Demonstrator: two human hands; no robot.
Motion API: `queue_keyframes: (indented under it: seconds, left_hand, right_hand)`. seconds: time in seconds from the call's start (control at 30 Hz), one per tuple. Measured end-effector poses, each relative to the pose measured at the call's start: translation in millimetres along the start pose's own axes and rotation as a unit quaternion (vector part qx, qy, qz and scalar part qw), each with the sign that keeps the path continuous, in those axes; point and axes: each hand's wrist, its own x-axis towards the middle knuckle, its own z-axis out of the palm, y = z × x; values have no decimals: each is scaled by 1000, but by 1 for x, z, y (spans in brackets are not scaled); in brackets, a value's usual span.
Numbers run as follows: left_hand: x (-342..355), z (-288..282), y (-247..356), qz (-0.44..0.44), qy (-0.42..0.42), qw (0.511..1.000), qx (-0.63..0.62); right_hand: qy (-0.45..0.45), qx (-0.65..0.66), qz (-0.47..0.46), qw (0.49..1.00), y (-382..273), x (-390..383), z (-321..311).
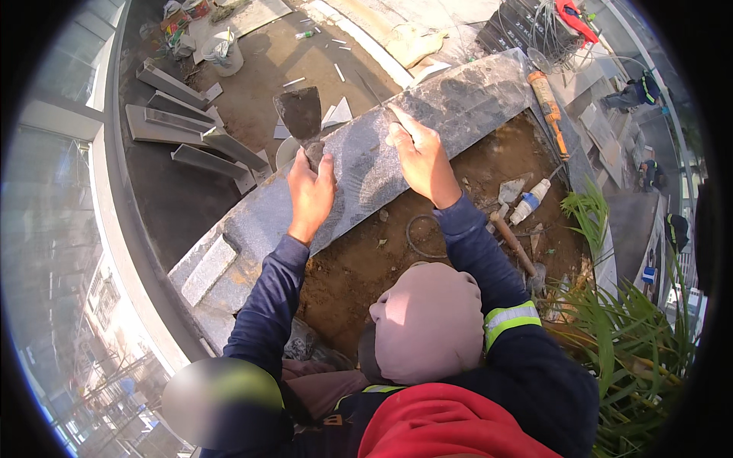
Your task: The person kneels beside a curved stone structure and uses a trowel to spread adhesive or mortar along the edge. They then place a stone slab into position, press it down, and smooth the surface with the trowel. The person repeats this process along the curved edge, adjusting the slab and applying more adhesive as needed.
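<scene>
My left hand (311,195) is closed round the handle of a wide-bladed scraper (299,113), its dark, dirty blade pointing up and away. My right hand (421,159) grips a thin pointed metal tool (372,88), seen nearly edge-on, so its exact kind does not show. The right index finger lies stretched along it. Both hands are above a long grey stone slab (359,179), which runs diagonally from lower left to upper right and has dark damp patches. A small stone strip (210,269) lies on the slab's left end.
An orange power tool (548,111) rests at the slab's right end. Brown soil (343,286) lies nearer me, with a wooden-handled hammer (513,243) and a blue-white plug connector (530,201). Cut panels (183,114) and a bucket (223,53) stand beyond. Green leaves (618,328) are at right.
</scene>
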Motion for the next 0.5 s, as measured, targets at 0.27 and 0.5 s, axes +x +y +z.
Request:
queue_keyframes:
  seconds: [0.27,0.5]
  left_hand:
    - [-12,17,-16,-66,-87,986,-124]
    - [-59,56,-91,-302,-154,900,-273]
  right_hand:
    - [-44,-53,-93,993,-15,-18,9]
    - [-74,-333,-37,939,74,-71,-29]
